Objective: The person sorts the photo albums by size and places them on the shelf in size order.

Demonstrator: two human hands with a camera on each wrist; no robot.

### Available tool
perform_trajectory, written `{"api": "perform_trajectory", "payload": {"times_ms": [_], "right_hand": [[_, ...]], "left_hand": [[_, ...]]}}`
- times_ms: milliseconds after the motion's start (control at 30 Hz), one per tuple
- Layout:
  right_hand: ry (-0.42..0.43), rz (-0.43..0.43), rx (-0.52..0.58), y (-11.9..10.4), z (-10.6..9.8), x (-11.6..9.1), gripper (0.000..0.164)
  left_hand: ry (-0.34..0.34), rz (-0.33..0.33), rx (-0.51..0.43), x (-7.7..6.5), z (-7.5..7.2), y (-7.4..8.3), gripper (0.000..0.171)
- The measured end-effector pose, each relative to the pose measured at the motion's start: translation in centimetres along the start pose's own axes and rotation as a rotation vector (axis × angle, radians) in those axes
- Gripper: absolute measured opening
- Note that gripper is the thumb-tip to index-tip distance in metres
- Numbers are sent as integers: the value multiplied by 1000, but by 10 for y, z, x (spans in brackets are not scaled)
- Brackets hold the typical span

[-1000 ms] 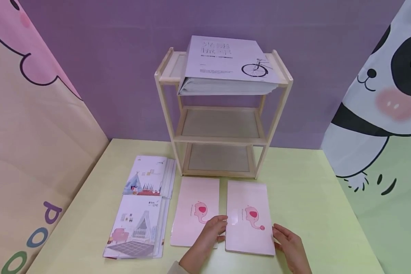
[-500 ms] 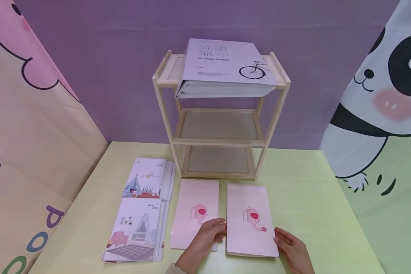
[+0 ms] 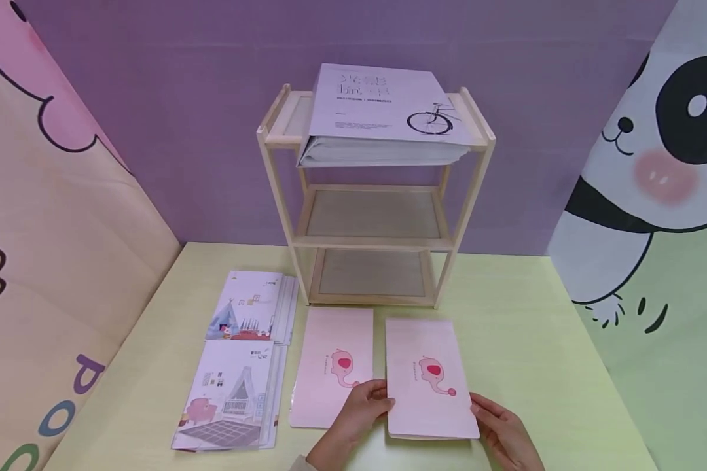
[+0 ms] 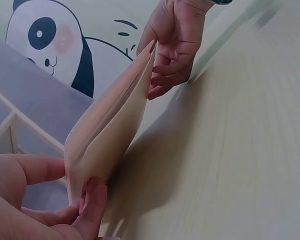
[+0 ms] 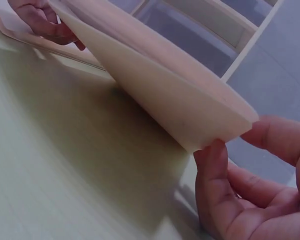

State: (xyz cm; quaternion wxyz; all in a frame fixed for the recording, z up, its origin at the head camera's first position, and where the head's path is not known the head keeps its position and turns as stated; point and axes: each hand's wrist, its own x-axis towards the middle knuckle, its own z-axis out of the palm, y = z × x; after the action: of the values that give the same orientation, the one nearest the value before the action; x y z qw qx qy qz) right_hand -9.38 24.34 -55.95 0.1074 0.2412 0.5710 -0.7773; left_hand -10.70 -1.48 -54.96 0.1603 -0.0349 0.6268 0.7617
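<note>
A pink notebook point(image 3: 427, 412) with a red-eared elephant on its cover is held between my two hands, its near edge raised off the table. My left hand point(image 3: 356, 415) grips its left edge, thumb over the cover in the head view. At the right edge, my right hand point(image 3: 501, 428) pinches the near corner. From the right wrist view, the notebook's underside point(image 5: 190, 117) slants above the table, with its covers slightly parted. A matching pink notebook point(image 3: 330, 366) lies flat to the left, partly covered by my left hand.
A wooden three-tier shelf point(image 3: 374, 243) stands behind the notebooks, with a thick white book point(image 3: 383, 111) on its top tier. Two overlapping stacks of white illustrated booklets, a far one point(image 3: 244, 304) and a near one point(image 3: 224, 392), lie at the left. Printed cloths hang at both sides.
The right-hand pink notebook's near edge has risen from the table. My left hand has gone from touching its left edge to gripping it, thumb on the cover. The view has shifted slightly.
</note>
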Motion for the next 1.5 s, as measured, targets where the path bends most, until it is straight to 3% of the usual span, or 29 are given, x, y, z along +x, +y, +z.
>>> {"api": "perform_trajectory", "payload": {"times_ms": [167, 333, 433, 633, 933, 1167, 1500], "right_hand": [[-85, 17, -11, -1, -1, 2, 47], [-239, 45, 18, -2, -7, 2, 38], [-283, 56, 22, -2, -7, 2, 38], [-300, 54, 8, -1, -8, 3, 41], [-336, 2, 21, -2, -6, 1, 26], [-418, -77, 27, -3, -3, -5, 27], [-414, -107, 10, -8, 6, -8, 27]], "left_hand": [[4, -19, -9, 0, 1, 3, 39], [12, -44, 7, -2, 0, 6, 40], [12, -52, 16, -3, -1, 7, 41], [5, -59, 32, -5, -3, 7, 43], [-6, -14, 22, -9, -6, 14, 46], [-7, 14, 17, -13, -10, 19, 46], [-9, 19, 25, -16, -16, 28, 46]]}}
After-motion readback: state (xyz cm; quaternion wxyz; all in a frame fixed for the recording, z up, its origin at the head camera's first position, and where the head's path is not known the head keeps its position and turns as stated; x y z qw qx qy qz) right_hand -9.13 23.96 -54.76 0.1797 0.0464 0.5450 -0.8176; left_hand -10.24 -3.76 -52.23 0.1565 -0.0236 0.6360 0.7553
